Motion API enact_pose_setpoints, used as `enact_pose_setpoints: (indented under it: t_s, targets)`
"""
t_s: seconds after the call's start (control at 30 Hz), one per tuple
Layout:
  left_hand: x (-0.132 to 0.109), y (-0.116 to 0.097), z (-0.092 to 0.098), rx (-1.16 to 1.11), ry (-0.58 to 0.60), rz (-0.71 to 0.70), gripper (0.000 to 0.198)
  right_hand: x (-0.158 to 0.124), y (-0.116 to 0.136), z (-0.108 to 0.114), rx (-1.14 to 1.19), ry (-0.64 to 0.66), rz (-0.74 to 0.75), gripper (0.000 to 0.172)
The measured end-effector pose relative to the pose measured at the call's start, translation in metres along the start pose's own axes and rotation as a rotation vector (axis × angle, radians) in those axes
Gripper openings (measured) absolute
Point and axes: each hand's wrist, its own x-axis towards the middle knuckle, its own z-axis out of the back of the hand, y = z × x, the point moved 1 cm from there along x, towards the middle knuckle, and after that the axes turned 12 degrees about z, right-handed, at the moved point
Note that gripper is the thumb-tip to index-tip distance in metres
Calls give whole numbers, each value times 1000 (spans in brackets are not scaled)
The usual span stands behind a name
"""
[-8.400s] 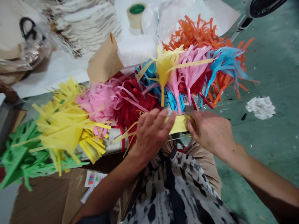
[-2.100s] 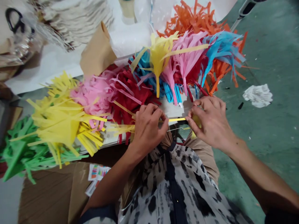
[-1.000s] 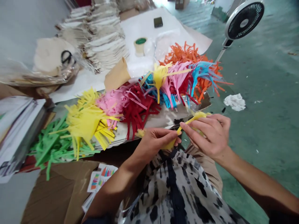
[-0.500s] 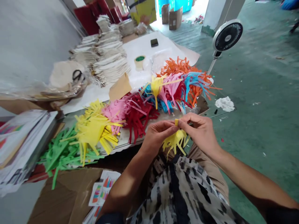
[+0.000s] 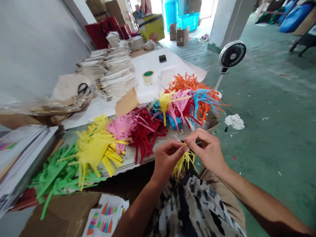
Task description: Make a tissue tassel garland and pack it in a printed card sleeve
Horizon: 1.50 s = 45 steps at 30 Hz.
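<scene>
A yellow paper tassel (image 5: 184, 163) hangs fringe down between my hands, above my lap. My left hand (image 5: 168, 158) pinches its top from the left. From the right, the thumb and fingers of my right hand (image 5: 206, 148) close on the same top, so both sets of fingertips nearly meet. The fingers partly cover the tassel's upper end. On the table beyond lie red fringed strips (image 5: 148, 131), pink strips (image 5: 122, 126) and a pile of yellow fringe (image 5: 96, 144). A finished-looking yellow tassel (image 5: 165, 102) rests among pink and blue ones.
Green strips (image 5: 61, 168) spill over the table's near left edge. Behind stand a tape roll (image 5: 148, 77), a small dark device (image 5: 162, 58) and stacked pale bundles (image 5: 118, 75). A white fan (image 5: 232, 54) stands at the right. Printed cards (image 5: 106, 217) lie on a cardboard box (image 5: 59, 214).
The view has tilted up, so the scene sits lower. My fingertips have shifted on the tassel's top; the flat yellow band seen above them earlier is now mostly covered.
</scene>
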Motion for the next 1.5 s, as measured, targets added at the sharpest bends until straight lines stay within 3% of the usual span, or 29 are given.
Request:
enact_pose_setpoints:
  t_s: [0.13,0.2,0.3,0.4,0.47,0.6,0.73,0.9,1.07,1.17,1.27,1.37,1.5]
  targets:
    - [2,-4,18,-58,-95,0,24,32,-9,-15,8,153,61,34]
    - [3,-6,32,-99,-130,11,24,69,-14,-28,-93,196,171,34]
    - [3,-10,54,-196,-148,23,27,144,-28,-60,-431,262,323,26]
    - [3,-12,71,-255,-126,70,29,216,-54,-106,-828,530,208,31]
    - [4,-12,80,-293,-116,126,30,250,-74,-138,-903,644,130,32]
    - [8,-8,96,-364,-140,165,29,277,-110,-185,-1005,794,-15,31]
    - [10,-5,105,-427,-123,175,30,280,-123,-198,-1052,842,-62,37]
    - [10,-8,111,-427,-148,158,29,277,-110,-187,-1046,779,-12,25]
    - [10,-13,114,-391,-178,64,27,259,-75,-160,-832,498,393,25]
    - [7,-16,112,-335,-214,-7,24,229,-43,-131,-653,376,579,32]
    - [2,-16,107,-235,-257,-47,22,181,-9,-100,-460,435,654,26]
    - [-4,-15,99,-114,-267,-76,20,132,12,-75,-215,665,484,14]
    - [-11,-15,87,78,-270,-200,12,92,16,-50,-117,669,341,3]
